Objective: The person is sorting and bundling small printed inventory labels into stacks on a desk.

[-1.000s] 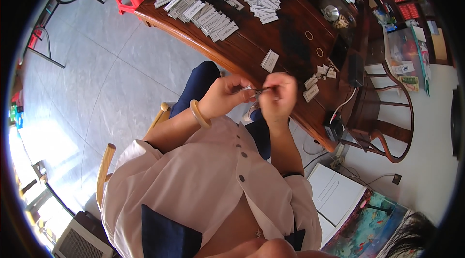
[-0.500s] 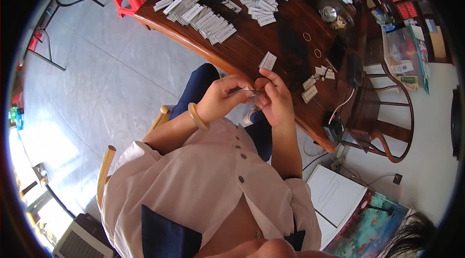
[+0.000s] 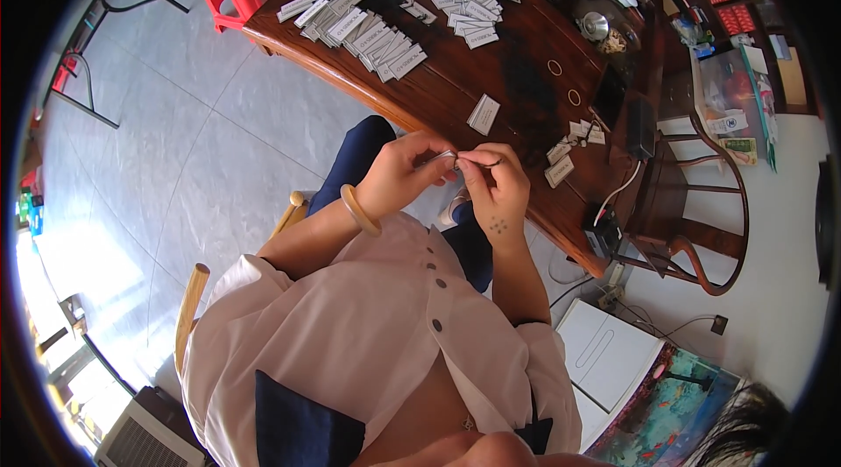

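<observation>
Item: small white tag, pinched between the fingertips of the left hand and the right hand, both raised in front of the chest and just short of the table's near edge. Long axis: roughly level, running from one hand across to the other; its right end meets a thin dark strand gripped by the right fingertips. Left hand: fingers curled, thumb and forefinger closed on the tag's left end; a pale bangle sits on that wrist. Right hand: fingers bunched tight on the strand, back of the hand facing up. Beyond the hands: dark wooden table; a single white card lies just past the right hand, rows of white cards lie well beyond the left hand. Change against half a second ago: both hands sit in much the same spot, fingertips drawn slightly closer together; cards on the table unmoved.
</observation>
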Tool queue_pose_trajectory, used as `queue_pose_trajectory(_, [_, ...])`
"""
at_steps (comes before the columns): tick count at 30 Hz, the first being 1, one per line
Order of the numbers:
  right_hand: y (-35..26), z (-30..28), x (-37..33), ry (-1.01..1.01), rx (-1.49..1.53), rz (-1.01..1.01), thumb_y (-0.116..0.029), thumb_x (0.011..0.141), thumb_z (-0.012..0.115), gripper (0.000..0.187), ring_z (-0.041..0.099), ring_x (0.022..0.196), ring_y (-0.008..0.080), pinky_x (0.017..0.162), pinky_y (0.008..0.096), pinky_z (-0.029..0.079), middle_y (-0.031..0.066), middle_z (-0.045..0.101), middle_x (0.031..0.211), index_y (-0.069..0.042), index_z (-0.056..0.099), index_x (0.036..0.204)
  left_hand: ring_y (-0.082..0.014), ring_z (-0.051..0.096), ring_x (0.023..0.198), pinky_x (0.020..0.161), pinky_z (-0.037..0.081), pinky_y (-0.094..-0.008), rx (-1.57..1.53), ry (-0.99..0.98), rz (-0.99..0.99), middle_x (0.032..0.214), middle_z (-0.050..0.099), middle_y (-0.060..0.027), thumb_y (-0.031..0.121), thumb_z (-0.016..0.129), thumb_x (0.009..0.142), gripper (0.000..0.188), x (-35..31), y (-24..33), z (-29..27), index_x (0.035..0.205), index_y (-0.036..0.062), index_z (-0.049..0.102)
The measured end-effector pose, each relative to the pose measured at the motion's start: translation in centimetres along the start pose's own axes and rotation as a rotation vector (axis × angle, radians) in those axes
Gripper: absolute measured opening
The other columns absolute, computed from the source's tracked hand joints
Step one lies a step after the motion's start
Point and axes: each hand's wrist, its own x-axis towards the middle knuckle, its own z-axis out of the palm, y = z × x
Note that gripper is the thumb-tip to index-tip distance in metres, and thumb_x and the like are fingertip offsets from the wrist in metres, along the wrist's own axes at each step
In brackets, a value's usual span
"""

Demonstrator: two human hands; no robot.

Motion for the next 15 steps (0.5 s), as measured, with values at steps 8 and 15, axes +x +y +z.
queue_pose_trajectory(8, [2.6,-0.6,0.2,0.06,0.372,0.304,-0.01,0.094,0.06,0.011,0.054,0.063,0.0065,0.059,0.0205,0.043,0.0029,0.058,0.083,0.0,0.059,0.098,-0.0163,0.068,0.09,0.073,0.055,-0.0254,-0.06,-0.062,-0.017,0.103,0.065,-0.0084,0.003,0.059,0.093,0.017,-0.1,0.0,-0.2,0.109,-0.0025,0.056])
queue_pose_trajectory(15, [2.3,-1.3,0.3,-0.085,0.812,0.591,-0.012,0.093,0.06,0.013,0.053,0.065,0.0078,0.061,0.0222,0.044,0.0027,0.061,0.083,0.001,0.062,0.097,-0.0155,0.066,0.092,0.08,0.056,-0.0271,-0.206,-0.095,-0.012,0.102,0.064,-0.0083,-0.002,0.058,0.092,0.013,0.0,-0.6,-0.4,0.105,-0.004,0.058])
